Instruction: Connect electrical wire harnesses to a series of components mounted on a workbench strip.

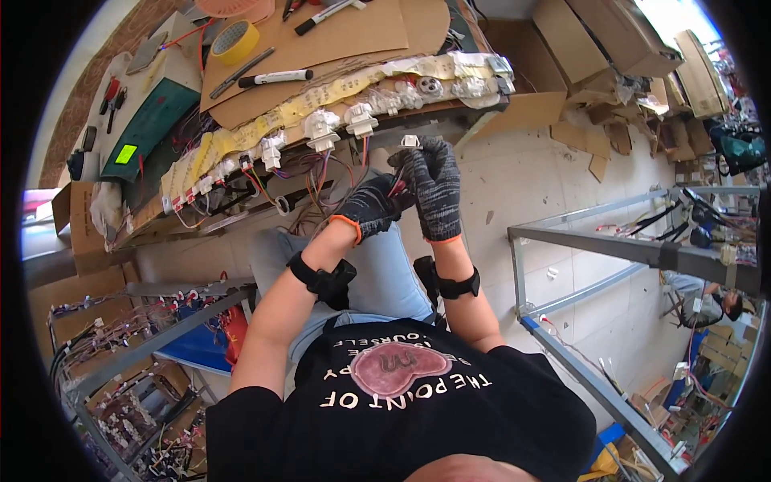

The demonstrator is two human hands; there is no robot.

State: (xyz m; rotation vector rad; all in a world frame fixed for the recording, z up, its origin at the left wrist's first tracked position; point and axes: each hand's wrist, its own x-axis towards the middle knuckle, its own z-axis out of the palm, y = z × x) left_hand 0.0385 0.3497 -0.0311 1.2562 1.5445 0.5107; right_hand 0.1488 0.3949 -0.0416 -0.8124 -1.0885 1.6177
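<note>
Workshop floor: pale concrete (554, 173), scattered with torn cardboard scraps, spreading out beyond and to the right of both hands.
Desk: a long cardboard-topped bench (337, 40) just above the hands, with a strip of yellowish paper labels along its front edge.
Metal rack: grey angle-iron frame (642, 251) well to the right of the right hand, wires hanging off it.
Wire harness: thin red, black and mixed-colour leads (265, 189) draped off the desk edge, left of the left hand.
Fixed connectors: a row of white moulded plastic plugs (321, 128) up and left of the hands.
Tape roll: yellow ring (234, 42), far up-left on the desk.
Left hand: dark knitted glove, orange cuff (371, 205), fingers curled closed round a bunch of wires.
Right hand: speckled grey glove (434, 189), pinching shut on a small white connector (410, 141) at its fingertips.
Step in hand: seemingly seating wires into that plug; doing so calls for a steady pinch and fine alignment.
</note>
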